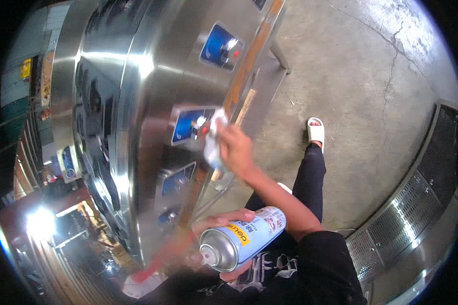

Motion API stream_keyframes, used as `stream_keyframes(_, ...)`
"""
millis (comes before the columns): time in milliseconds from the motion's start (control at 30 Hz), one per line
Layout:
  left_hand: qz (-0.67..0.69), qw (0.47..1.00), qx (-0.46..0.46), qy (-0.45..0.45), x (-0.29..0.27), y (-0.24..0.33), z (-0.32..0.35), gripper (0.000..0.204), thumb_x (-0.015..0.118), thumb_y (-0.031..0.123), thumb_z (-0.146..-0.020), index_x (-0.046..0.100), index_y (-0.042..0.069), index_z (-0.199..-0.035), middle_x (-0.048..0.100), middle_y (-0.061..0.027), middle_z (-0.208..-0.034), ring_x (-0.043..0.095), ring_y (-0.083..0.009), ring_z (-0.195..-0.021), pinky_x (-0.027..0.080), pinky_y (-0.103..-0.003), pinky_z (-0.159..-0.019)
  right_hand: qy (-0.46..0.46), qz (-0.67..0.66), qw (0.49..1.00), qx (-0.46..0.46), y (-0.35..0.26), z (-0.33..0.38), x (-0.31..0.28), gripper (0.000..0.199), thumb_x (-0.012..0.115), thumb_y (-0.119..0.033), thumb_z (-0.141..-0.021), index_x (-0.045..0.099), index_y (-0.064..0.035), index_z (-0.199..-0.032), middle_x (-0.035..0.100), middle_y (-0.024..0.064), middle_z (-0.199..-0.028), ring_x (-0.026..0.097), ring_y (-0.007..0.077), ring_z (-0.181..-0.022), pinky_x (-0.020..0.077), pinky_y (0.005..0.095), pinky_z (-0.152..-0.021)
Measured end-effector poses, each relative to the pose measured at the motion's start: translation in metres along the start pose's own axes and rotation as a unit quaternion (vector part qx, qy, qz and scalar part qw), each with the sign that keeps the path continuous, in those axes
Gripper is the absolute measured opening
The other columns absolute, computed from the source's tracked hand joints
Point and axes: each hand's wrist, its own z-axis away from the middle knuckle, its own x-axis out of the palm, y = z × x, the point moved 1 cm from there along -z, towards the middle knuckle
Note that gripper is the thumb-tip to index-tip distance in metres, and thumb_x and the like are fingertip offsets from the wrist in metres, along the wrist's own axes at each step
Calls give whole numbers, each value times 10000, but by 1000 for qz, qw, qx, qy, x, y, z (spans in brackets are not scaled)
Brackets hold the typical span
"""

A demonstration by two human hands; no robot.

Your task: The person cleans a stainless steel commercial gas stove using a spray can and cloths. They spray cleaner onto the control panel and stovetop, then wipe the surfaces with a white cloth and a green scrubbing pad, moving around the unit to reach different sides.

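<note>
Steel cabinet (137, 101) fills the left, polished and mirror-like, with blue protective film patches around its knobs (201, 127) and an orange strip running down beside them. Concrete floor (371, 91) to the right, perforated steel panel (407, 213) at the lower right. Right hand (236, 150) closed on a white cloth (213, 140), pressed to the cabinet by the middle knob, as for wiping. Left hand (219, 223) wrapped around a spray can (244, 239), held low near the body, nozzle toward the cabinet; light-blue label with a yellow band
</note>
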Motion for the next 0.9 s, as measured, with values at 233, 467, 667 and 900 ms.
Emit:
stream_keyframes(233,1,1000,16,7,-63,6,79,671,568,499,-904,304,190,-1439,477,-276,-1176,649,-329,-736,581,-393,-682,106,-39,993,35,46,5,47,270,659,-28,-918,710,-20,-1182,693,150,-958,670,274,-841,507,332,-762)
stream_keyframes(467,-3,999,15,52,-82,-7,121,700,621,416,-899,264,222,-1470,417,-321,-1274,662,-360,-776,591,-422,-670,17,-54,993,100,16,133,82,227,650,1,-927,691,28,-1149,672,124,-935,643,179,-870,483,287,-794)
stream_keyframes(667,-102,979,97,144,-75,-20,154,755,659,384,-897,204,317,-1495,412,-301,-1292,681,-403,-847,601,-462,-700,-79,-89,986,117,-11,249,105,230,657,21,-917,687,28,-1146,670,137,-965,660,211,-889,509,306,-798)
stream_keyframes(900,-165,936,158,267,-91,-27,191,708,562,492,-962,145,351,-1517,427,-270,-1269,686,-397,-802,600,-461,-646,-193,-116,962,156,-52,371,151,311,666,-1,-904,695,-30,-1213,684,147,-1052,690,275,-890,541,337,-793)
